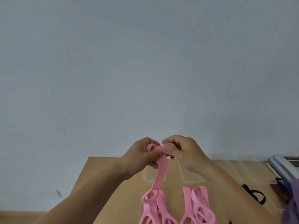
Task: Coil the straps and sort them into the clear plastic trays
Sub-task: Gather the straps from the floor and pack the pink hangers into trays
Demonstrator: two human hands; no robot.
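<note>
Both hands were held raised above the wooden table [113,178], in front of a pale wall [145,62].

- A pink strap [161,170] was gripped by both hands. One end was seen looped over at the left hand [142,156], with the fingers curled round it. The band was pinched next to that by the thumb and curled fingers of the right hand [182,152]. The hands were almost touching.
- The rest of the strap hung down, its lower end reaching the heap of loose pink straps [161,207] at the near edge of the table. A second pink heap [199,206] lay just beside it, to the right. Whether a tray sat under either heap could not be told.
- A clear plastic tray [146,177] lay on the table behind the hanging strap, and a second clear tray [192,179] was just beside it on the right. Further clear trays [252,173] were lined up to the right, partly hidden by the right forearm.
- A black strap [257,194] lay looped on the table near the right forearm. Dark blue and maroon straps [281,188] were bunched beyond it, with something purple [292,199], blurred, at the frame edge.
- A white and blue object [281,164] lay at the far right; what it was could not be made out.
</note>
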